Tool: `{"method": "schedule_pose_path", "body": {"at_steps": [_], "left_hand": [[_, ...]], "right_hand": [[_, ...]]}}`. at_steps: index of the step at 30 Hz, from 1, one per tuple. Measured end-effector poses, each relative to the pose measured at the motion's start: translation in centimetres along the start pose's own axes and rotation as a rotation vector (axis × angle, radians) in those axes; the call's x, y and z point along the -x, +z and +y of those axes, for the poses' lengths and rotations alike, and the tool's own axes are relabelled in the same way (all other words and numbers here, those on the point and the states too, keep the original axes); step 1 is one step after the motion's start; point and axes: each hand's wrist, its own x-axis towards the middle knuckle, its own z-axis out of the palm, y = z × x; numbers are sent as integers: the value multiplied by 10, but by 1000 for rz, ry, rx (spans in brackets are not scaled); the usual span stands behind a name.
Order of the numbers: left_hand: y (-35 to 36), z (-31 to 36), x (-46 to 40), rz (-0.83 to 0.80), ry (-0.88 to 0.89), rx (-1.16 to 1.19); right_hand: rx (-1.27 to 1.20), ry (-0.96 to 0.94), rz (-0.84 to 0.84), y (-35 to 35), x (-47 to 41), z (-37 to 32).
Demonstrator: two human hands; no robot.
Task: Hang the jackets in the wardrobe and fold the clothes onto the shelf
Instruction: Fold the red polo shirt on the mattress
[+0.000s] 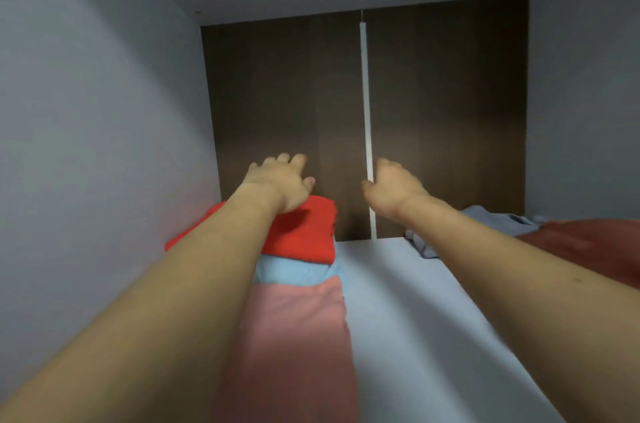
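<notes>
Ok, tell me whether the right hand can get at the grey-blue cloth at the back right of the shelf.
Probably yes. The right hand hangs empty just left of the grey-blue cloth, and nothing lies between them; only the dark red cloth sits beside it.

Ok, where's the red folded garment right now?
In the head view, the red folded garment lies at the shelf's left rear, atop a light blue garment, with the left hand resting on it.

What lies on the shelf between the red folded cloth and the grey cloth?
Only bare shelf; the head view shows nothing between red cloth and grey cloth.
</notes>
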Motion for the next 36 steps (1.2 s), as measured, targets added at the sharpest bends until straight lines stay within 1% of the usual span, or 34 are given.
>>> {"method": "schedule_pose_path", "body": {"at_steps": [3, 7, 10, 13, 15, 19, 22, 25, 31, 33, 36], "left_hand": [[-24, 38, 34, 98, 53, 35], [-49, 90, 83, 210, 131, 78], [-59, 132, 120, 228, 179, 115], [-75, 175, 154, 228, 281, 136], [-91, 203, 173, 269, 351, 183], [-119, 255, 212, 408, 482, 259], [-145, 295, 247, 539, 594, 365], [-175, 331, 289, 633, 684, 477], [-252, 400, 380, 738, 814, 699], [-275, 423, 412, 754, 853, 744], [-306, 463, 461, 764, 925, 743]], "right_hand": [[46, -14, 36, -46, 41, 27], [75, 16, 72, -98, 99, 64], [103, 21, 77, -129, 147, 86], [164, 48, 68, -164, 201, 106], [184, 81, 82, -197, 235, 115], [255, 158, 167, -260, 304, 126], [335, 229, 225, -304, 360, 130], [431, 262, 293, -348, 413, 126], [601, 271, 496, -431, 524, 120], [621, 312, 526, -457, 563, 128], [650, 403, 542, -499, 630, 149]]}}
